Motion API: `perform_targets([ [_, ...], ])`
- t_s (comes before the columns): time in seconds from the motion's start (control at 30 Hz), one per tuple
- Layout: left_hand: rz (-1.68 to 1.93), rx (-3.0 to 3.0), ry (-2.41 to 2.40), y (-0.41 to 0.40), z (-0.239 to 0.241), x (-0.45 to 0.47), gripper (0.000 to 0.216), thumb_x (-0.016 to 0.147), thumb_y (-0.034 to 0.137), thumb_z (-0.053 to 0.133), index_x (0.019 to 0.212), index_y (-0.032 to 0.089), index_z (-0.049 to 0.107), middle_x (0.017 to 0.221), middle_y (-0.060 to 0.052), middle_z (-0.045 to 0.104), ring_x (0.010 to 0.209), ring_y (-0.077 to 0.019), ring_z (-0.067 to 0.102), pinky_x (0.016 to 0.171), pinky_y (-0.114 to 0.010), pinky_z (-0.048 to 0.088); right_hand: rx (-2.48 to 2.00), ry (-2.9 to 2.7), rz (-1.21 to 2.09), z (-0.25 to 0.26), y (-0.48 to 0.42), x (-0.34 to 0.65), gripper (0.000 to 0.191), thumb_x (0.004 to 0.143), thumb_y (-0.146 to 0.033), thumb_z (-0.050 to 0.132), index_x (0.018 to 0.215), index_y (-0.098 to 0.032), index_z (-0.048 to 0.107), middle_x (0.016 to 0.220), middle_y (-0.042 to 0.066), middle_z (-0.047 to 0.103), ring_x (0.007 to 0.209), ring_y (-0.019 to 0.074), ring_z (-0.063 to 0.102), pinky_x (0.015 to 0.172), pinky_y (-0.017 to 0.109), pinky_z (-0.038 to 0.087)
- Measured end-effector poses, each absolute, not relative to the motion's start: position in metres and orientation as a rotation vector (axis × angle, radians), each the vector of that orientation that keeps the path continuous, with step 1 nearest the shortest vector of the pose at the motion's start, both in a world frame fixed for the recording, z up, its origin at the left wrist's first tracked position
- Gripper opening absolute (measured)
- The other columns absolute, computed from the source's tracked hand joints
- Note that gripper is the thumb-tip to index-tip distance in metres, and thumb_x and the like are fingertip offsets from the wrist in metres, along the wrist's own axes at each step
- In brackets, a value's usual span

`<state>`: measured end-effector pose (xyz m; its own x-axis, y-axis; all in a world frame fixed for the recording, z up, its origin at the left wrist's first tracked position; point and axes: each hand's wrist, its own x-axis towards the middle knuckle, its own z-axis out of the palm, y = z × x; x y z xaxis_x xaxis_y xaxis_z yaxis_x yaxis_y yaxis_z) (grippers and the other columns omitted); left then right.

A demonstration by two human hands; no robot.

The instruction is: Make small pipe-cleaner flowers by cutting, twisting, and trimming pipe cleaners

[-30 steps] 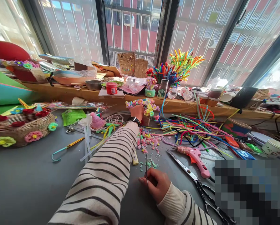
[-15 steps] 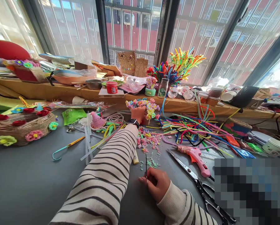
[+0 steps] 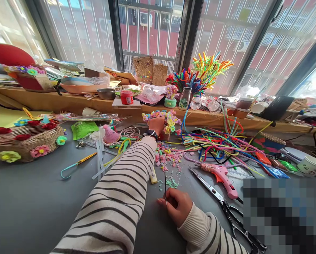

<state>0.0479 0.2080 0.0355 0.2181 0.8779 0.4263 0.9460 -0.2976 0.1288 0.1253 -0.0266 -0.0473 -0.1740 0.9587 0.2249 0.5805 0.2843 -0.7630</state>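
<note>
My left hand (image 3: 157, 126), with a black watch on its wrist, reaches to a small pot of pastel chenille flowers (image 3: 171, 124). The fingers curl around it on the far side, where their tips are hidden. Lower down, my right hand (image 3: 179, 207) rests near the table's front, pinching an upright, thin dark strip (image 3: 165, 181) between thumb and forefinger; whether it is a tool or a wire I cannot make out. Green clippings (image 3: 172, 180) lie just beyond it, with pink clippings (image 3: 171, 158) farther back.
Large scissors (image 3: 213, 192) and a pink glue gun (image 3: 222, 178) lie right of my right hand. Many pipe cleaners (image 3: 213, 141) spread behind them. A woven basket with flowers (image 3: 28, 143), a green packet (image 3: 84, 129) and a hooked pipe cleaner (image 3: 67, 172) are at left.
The view has shifted very slightly. Both hands keep their places and their grips, and nothing on the table has visibly moved.
</note>
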Motion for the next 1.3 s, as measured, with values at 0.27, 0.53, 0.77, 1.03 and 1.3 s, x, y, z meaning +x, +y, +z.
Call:
perform_targets([
  [0.27, -0.568, -2.419, -1.655, 0.223, 0.053, 0.032, 0.016, 0.069, 0.02, 0.045, 0.079, 0.012, 0.055, 0.082, -0.01, 0.059, 0.082, -0.0201, 0.052, 0.069, -0.026, 0.035, -1.384, -1.906, 0.732, -0.045, -0.027, 0.128, 0.026, 0.068, -0.036, 0.045, 0.05, -0.019, 0.039, 0.043, -0.005, 0.035, 0.04, 0.0062, 0.03, 0.04, 0.02, 0.025],
  [0.53, -0.607, -2.366, -1.684, 0.222, 0.051, 0.03, 0.024, 0.072, 0.025, 0.037, 0.085, 0.013, 0.053, 0.084, -0.01, 0.059, 0.085, -0.0211, 0.05, 0.07, -0.028, 0.036, -1.41, -1.882, 0.721, -0.05, -0.026, 0.127, 0.027, 0.065, -0.038, 0.048, 0.051, -0.016, 0.041, 0.042, -0.006, 0.031, 0.04, 0.0052, 0.028, 0.04, 0.018, 0.024],
  [0.77, -0.548, -2.329, -1.773, 0.221, 0.048, 0.037, 0.023, 0.066, 0.018, 0.04, 0.081, 0.015, 0.058, 0.085, -0.009, 0.06, 0.082, -0.0216, 0.053, 0.068, -0.03, 0.037, -1.419, -1.877, 0.719, -0.048, -0.026, 0.126, 0.027, 0.065, -0.038, 0.049, 0.051, -0.016, 0.042, 0.041, -0.006, 0.032, 0.039, 0.005, 0.029, 0.038, 0.017, 0.023],
  [1.03, -0.539, -2.32, -1.756, 0.22, 0.047, 0.037, 0.027, 0.068, 0.022, 0.039, 0.084, 0.013, 0.059, 0.086, -0.012, 0.06, 0.084, -0.024, 0.053, 0.067, -0.03, 0.038, -1.429, -1.887, 0.7, -0.049, -0.027, 0.125, 0.027, 0.067, -0.04, 0.045, 0.05, -0.019, 0.041, 0.04, -0.005, 0.034, 0.038, 0.0059, 0.029, 0.039, 0.021, 0.024],
  [1.3, -0.549, -2.314, -1.733, 0.218, 0.041, 0.029, 0.033, 0.073, 0.028, 0.035, 0.085, 0.009, 0.059, 0.085, -0.013, 0.059, 0.085, -0.0236, 0.051, 0.069, -0.029, 0.036, -1.44, -1.901, 0.697, -0.047, -0.027, 0.125, 0.026, 0.065, -0.038, 0.049, 0.051, -0.016, 0.044, 0.041, -0.007, 0.032, 0.039, 0.0048, 0.028, 0.039, 0.016, 0.024],
])
